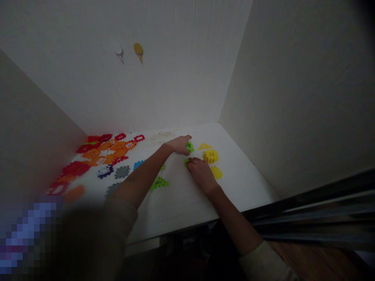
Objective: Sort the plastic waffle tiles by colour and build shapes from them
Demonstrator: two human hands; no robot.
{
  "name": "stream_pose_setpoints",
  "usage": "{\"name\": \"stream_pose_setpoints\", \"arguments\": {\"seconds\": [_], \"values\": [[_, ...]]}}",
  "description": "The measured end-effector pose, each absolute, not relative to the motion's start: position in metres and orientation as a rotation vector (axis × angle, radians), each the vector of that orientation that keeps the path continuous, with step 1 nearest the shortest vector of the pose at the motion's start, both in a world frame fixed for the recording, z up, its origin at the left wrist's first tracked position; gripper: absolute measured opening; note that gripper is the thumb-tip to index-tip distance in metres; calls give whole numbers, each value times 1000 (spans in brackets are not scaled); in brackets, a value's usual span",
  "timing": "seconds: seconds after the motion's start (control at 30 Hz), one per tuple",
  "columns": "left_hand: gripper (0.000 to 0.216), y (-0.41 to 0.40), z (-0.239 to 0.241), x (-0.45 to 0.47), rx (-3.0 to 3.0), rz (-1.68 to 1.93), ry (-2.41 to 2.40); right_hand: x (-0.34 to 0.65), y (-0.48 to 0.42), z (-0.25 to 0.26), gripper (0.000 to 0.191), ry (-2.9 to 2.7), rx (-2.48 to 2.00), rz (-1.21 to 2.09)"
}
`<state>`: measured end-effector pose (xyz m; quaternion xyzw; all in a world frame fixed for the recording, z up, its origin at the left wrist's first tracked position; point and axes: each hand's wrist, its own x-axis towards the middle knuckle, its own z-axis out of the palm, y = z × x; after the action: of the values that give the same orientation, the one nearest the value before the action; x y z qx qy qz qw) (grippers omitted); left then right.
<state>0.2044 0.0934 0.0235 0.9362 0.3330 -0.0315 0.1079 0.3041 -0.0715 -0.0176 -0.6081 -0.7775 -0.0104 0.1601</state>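
My left hand (179, 144) reaches to the middle of the white table, its fingers closed around a light green toothed plastic building tile (190, 147). Nearer to me, my right hand (202, 173) has its fingers bent over another green tile (186, 162), mostly hidden beneath them. Just right of both hands are a yellow triangular tile (205, 146), a stack of yellow square tiles (211, 156) and a separate yellow tile (217, 172). A green triangular tile (160, 183) lies beside my left forearm, which partly covers a blue tile (138, 165).
Many red and orange tiles (109, 153) spread over the table's left side. Grey tiles (122, 171) and a dark blue and white tile (104, 171) lie nearer. Walls enclose the white table (175, 210); a gold hook (138, 49) and white hook (118, 50) hang on the back one.
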Motion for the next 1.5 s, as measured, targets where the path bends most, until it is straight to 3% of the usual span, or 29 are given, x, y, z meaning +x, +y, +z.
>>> {"name": "stream_pose_setpoints", "arguments": {"seconds": [0.3,0.5,0.63,0.73,0.93,1.5], "values": [[88,95,21,203,2730,-61,1011,305,-71,-23,28,-2216,-1755,-17],[98,97,32,193,2706,28,1010,305,-81,-16,27,-2180,-1708,-44],[65,90,63,153,2769,120,1016,291,-107,-9,28,-2169,-1600,12],[45,75,72,115,2803,-40,1037,266,-123,-4,28,-2296,-1450,102],[48,47,39,84,2830,-345,1060,211,-124,-1,36,-2425,-1317,133],[41,19,36,103,2859,-122,976,273,-136,-31,28,-2312,-1475,95]]}}
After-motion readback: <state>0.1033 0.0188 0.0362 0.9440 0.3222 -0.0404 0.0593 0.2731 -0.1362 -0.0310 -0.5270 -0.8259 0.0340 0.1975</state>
